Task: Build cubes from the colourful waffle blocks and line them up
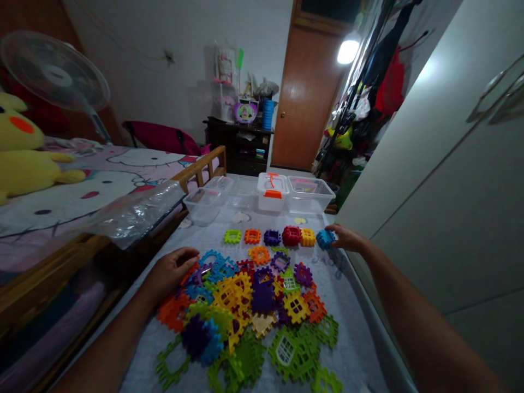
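Mat: toy blocks before clear bins

Bright colours in a row
Green block, orange block, purple block, red block, yellow block; blue block in my right grip; white box, orange latch.

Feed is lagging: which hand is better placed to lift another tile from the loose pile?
Left, probably. The left hand rests at the left edge of the pile, fingers spread on it; the right hand is off at the end of the row, on the blue piece.
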Motion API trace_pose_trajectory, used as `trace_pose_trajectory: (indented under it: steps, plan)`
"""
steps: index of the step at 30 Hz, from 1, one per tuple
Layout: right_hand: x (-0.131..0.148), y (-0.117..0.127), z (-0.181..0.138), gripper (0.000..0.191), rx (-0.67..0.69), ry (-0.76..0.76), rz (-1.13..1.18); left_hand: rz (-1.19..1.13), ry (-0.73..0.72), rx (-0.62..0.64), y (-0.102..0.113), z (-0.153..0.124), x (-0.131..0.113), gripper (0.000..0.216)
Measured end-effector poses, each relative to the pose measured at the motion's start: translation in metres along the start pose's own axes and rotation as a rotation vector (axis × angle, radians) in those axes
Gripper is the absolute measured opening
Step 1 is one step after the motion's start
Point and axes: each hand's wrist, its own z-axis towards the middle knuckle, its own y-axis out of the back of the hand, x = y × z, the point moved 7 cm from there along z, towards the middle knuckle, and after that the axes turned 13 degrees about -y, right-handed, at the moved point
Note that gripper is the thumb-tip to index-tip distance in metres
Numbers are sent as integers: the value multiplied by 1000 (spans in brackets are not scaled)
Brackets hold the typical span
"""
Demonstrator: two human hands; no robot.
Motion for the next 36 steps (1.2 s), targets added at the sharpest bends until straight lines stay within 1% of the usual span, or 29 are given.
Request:
trace_pose_trajectory:
  steps: [3,7,9,12,15,17,19,21,23,24,25,26,29,33,35,36]
  plan:
    - [-3,-3,2,64,24,-1,27,3,18,1,0,-1,3,47]
    - [-5,-8,0,83,34,-11,92,-1,31,1,0,0,6,47]
    - [-6,-12,-1,90,33,-25,127,-9,34,7,-1,0,6,48]
    - [-7,-18,-2,92,25,-50,166,-3,13,-3,0,0,3,48]
    - [-8,-18,-4,93,-1,-71,191,9,-1,-18,1,1,1,47]
    - [-9,-14,-9,96,-36,-81,203,6,2,-19,1,0,0,47]
    - [-7,-6,-18,97,-111,-90,211,7,9,-16,1,0,-2,47]
    - [1,5,-29,91,-237,-88,189,6,15,-14,2,0,-3,47]
    - [18,14,-40,81,-336,-80,111,-4,14,-21,2,0,-5,48]
    - [29,14,-43,77,-330,-80,52,-10,10,-26,2,0,-5,48]
    - [40,12,-43,75,-286,-83,-16,-16,5,-32,2,0,-5,48]
    - [53,7,-41,77,-217,-62,-91,-22,0,-35,2,0,-5,49]
    - [82,1,-31,86,-123,-5,-154,-37,-12,-31,2,0,-5,49]
    - [98,-7,-9,94,-11,5,-220,-33,-5,-38,3,-1,-7,50]
    - [101,-11,-2,93,31,7,-247,-39,4,-44,3,-1,-8,50]
    - [102,-13,0,90,46,12,-257,-43,6,-46,3,-1,-8,51]
